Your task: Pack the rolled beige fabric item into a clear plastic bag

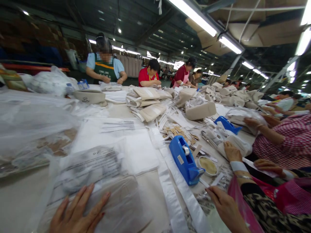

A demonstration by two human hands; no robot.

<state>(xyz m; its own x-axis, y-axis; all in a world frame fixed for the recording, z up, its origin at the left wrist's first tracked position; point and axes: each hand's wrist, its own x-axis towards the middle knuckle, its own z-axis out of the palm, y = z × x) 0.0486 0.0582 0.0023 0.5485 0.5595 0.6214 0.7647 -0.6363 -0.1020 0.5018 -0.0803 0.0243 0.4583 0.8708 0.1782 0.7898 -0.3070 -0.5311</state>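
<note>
Fingers spread, my left hand [80,207] lies flat on a clear plastic bag [94,165] with printed lines of text. A beige, padded-looking fabric item [121,204] shows through the bag. My right hand [227,207] is at the lower right, its thumb and forefinger pinched at a short whitish piece of tape [204,183]. Just beyond those fingertips stands a blue tape dispenser [178,155] with a roll in it. Beside the dispenser is a small round tub [208,165] of yellowish material.
Flat white bags [138,149] lie ahead of my left hand. Folded beige pieces [145,100] are heaped mid-table, near brown tags [179,131]. At right, a co-worker's hands [233,152] work close to mine; another blue dispenser [227,124] stands beyond. Several people work across the table.
</note>
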